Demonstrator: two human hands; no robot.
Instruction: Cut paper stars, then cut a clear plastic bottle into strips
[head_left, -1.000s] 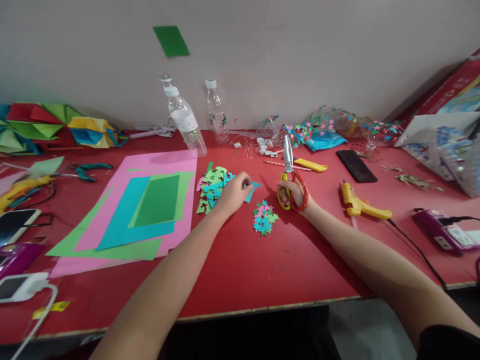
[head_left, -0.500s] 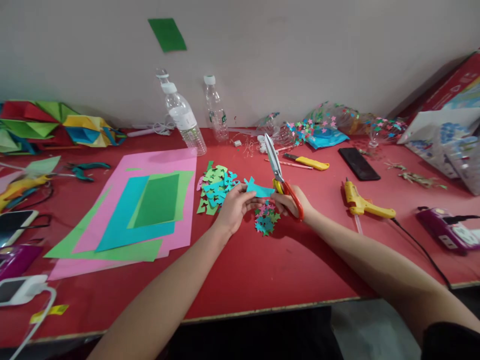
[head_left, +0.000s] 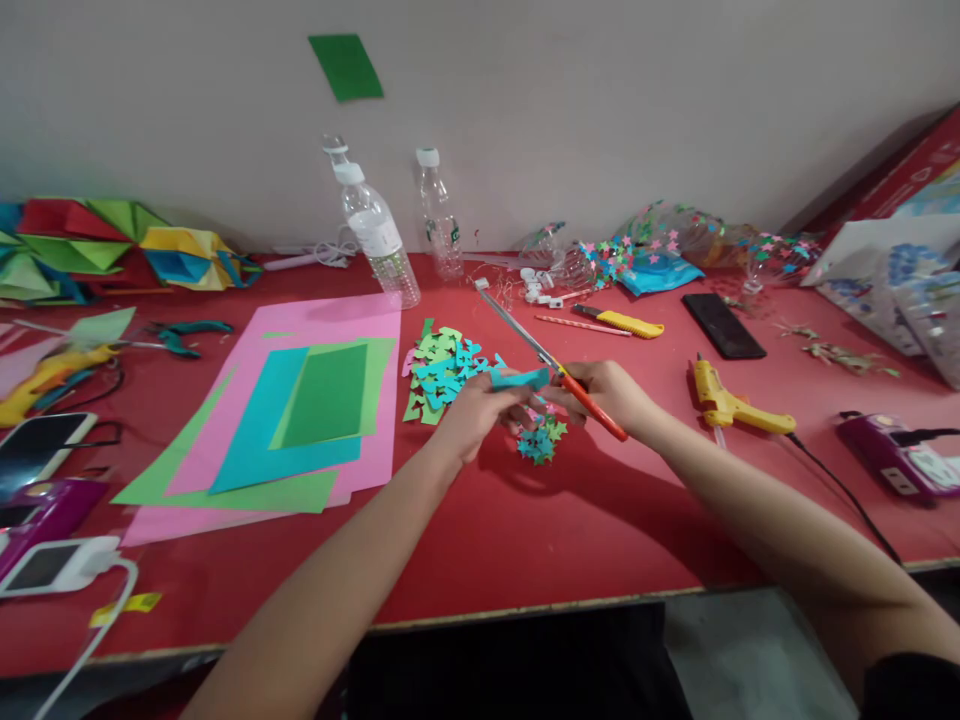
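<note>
My left hand (head_left: 475,412) is closed on a small strip of blue paper (head_left: 522,380), held over the table in front of me. In my right hand (head_left: 616,392) are scissors (head_left: 596,404) with orange-red and yellow handles, their blades pointing up and to the left above the strip. The right fingertips reach the strip's right end; whether they also pinch it, I cannot tell. Just below the hands lies a small heap of cut paper stars (head_left: 541,442), partly hidden by my fingers. Beside my left hand is a pile of blue and green paper scraps (head_left: 441,372).
Stacked coloured paper sheets (head_left: 247,400) lie on the left of the red table (head_left: 510,550). Plastic bottles (head_left: 381,245) stand at the wall. A yellow cutter (head_left: 630,322), a black phone (head_left: 724,325) and a corded glue gun (head_left: 739,408) lie to the right.
The scissors have tipped over to the left, from nearly upright to a slant across the strip. The blue strip now shows more edge-on. The view has shifted slightly.
</note>
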